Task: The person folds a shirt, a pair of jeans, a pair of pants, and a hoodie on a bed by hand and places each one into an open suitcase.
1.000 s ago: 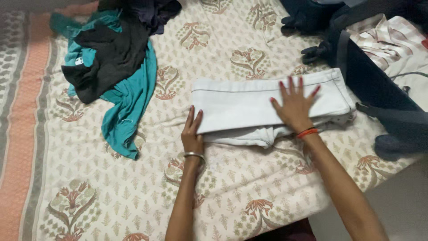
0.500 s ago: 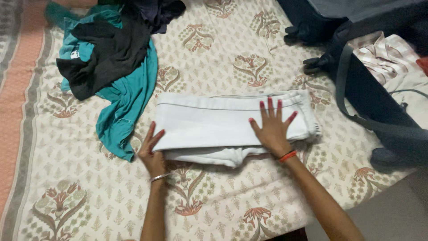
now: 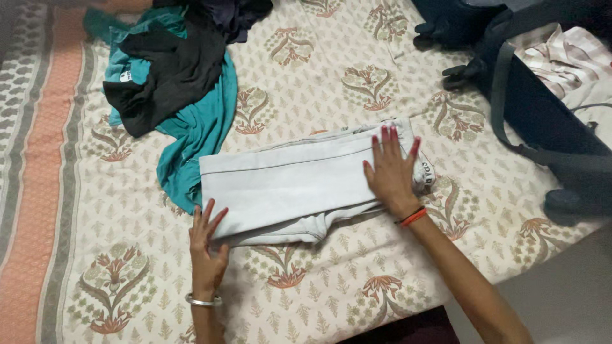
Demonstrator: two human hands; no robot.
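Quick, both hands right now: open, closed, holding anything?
Left hand: open, fingers at the near edge of the folded white trousers, gripping nothing.
Right hand: open, flat on the trousers.

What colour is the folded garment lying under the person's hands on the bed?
The folded cloth garment is pale white with a thin dark seam line, shown in the head view.

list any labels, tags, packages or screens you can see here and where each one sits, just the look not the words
Small white neck label with dark print: on the teal shirt in the clothes pile, upper left of the bed.
White patch with dark print: on the right end of the folded white trousers, just beside the right hand.
No packages or screens show.
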